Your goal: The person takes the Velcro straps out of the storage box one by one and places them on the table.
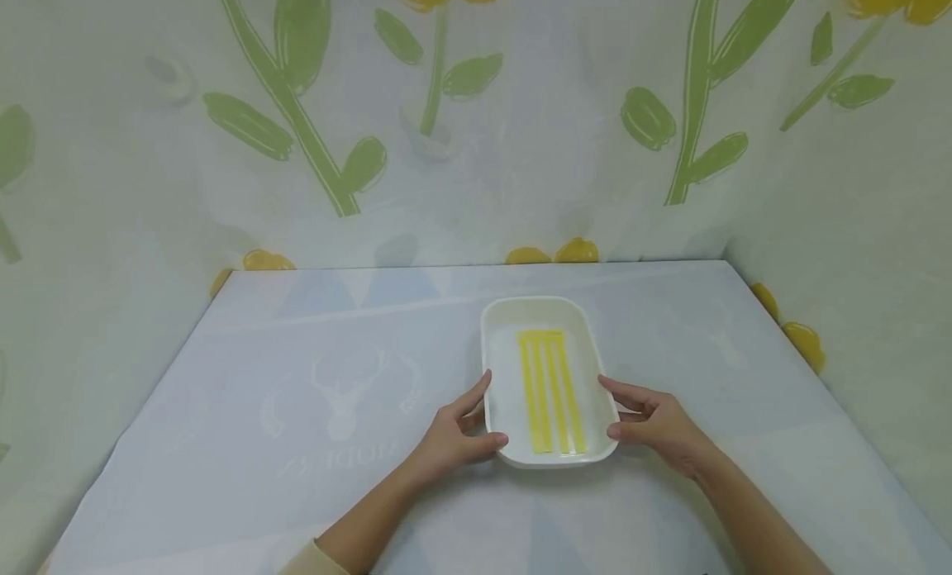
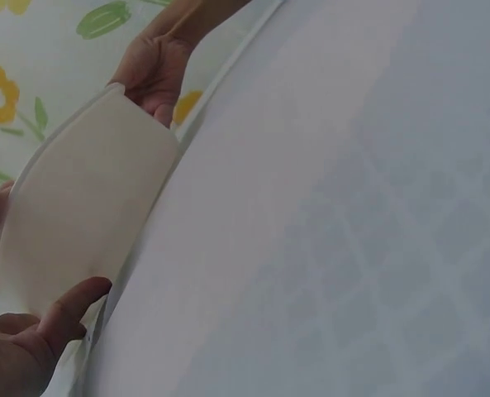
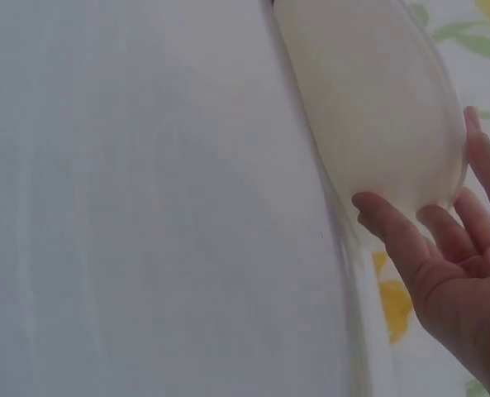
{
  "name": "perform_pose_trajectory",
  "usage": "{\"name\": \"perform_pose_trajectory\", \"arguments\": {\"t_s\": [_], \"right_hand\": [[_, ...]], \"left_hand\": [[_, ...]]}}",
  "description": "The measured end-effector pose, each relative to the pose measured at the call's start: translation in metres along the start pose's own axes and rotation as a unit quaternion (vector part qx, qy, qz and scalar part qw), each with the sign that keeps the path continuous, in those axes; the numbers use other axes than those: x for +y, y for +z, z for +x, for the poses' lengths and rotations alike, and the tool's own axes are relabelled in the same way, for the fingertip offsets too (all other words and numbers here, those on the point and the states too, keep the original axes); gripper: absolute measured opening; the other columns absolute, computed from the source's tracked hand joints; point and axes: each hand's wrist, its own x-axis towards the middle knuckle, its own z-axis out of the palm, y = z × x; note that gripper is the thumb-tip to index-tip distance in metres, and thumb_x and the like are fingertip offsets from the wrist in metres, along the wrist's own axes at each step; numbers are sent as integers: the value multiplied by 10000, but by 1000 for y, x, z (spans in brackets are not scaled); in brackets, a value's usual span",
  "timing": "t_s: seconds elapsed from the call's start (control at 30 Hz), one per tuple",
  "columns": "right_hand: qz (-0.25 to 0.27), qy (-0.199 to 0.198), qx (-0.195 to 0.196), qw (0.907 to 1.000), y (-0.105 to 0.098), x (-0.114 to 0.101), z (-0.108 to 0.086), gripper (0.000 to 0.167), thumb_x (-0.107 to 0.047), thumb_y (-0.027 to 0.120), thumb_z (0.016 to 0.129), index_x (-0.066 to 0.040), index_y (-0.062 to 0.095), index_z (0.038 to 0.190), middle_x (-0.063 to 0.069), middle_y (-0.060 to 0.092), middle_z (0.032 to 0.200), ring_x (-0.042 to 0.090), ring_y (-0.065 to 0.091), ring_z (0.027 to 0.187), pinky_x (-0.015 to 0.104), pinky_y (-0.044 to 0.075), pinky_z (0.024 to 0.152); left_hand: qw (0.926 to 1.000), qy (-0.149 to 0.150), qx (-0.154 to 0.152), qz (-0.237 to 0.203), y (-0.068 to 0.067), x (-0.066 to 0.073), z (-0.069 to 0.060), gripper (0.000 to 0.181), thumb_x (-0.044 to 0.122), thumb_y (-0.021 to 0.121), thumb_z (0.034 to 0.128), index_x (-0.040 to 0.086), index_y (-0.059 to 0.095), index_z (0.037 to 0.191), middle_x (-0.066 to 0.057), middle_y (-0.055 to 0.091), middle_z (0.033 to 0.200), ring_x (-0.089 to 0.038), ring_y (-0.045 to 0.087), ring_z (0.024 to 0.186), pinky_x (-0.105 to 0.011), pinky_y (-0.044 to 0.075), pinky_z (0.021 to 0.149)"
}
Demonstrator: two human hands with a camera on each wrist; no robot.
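A white rectangular tray (image 1: 500, 368) with rounded corners sits in front of me, a little right of the middle in the head view. Several yellow strips (image 1: 550, 389) run lengthwise on its floor, joined by one crosswise strip at the far end. My left hand (image 1: 455, 434) holds the tray's left side near the front corner, thumb and fingers spread along the rim. On the opposite side, my right hand (image 1: 660, 422) grips the right edge the same way. Both wrist views show the tray's pale outer wall (image 2: 88, 198) (image 3: 377, 107). Whether its underside touches the table is unclear.
The tray is over a table (image 1: 223, 410) covered in a pale cloth with a faint deer-head print. Floral-patterned walls (image 1: 521, 145) stand close behind the table and along its left and right sides.
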Motion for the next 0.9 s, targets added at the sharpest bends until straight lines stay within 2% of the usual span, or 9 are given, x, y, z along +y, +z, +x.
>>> {"name": "perform_pose_trajectory", "arguments": {"t_s": [0.37, 0.6, 0.7, 0.83, 0.9], "right_hand": [[218, -137, -51, 9997, 24, 0, 7, 752, -8, 728, 786, 64, 325, 1417, 325, 344, 1422, 188, 630, 1078, 313, 537, 818], [193, -263, -198, 9993, 32, 7, 12, 741, -37, 742, 785, 32, 361, 1416, 289, 324, 1449, 231, 610, 1122, 285, 525, 842], [24, -644, -363, 9973, 33, 14, 14, 724, -27, 731, 794, 30, 367, 1416, 241, 342, 1457, 191, 607, 1127, 274, 519, 852], [-243, -1391, -401, 9892, 37, 23, 16, 682, -20, 722, 804, 33, 395, 1400, 1, 496, 1406, 98, 614, 1094, 267, 524, 841], [-300, -1768, -394, 9830, 38, 28, 17, 665, -1, 710, 809, 44, 397, 1394, -117, 521, 1364, 74, 610, 1087, 250, 519, 846]], "left_hand": [[9999, -137, 46, 35, -22, -1, -15, 910, 137, 759, 799, 235, 209, 1517, -62, 139, 1583, -362, 311, 1373, -389, 544, 813], [9992, -48, 129, 377, -35, -2, -23, 886, 135, 746, 811, 204, 215, 1517, -109, 175, 1570, -389, 324, 1358, -320, 525, 850], [9990, -72, 155, 405, -39, -2, -27, 891, 135, 747, 809, 200, 210, 1517, -123, 183, 1566, -386, 322, 1358, -310, 522, 853], [9993, -84, 195, 320, -43, -1, -31, 897, 121, 750, 802, 194, 212, 1517, -144, 181, 1563, -392, 311, 1359, -318, 523, 852], [9995, -76, 183, 264, -43, -1, -31, 899, 112, 750, 799, 184, 214, 1517, -149, 181, 1563, -400, 311, 1357, -324, 526, 848]]}}
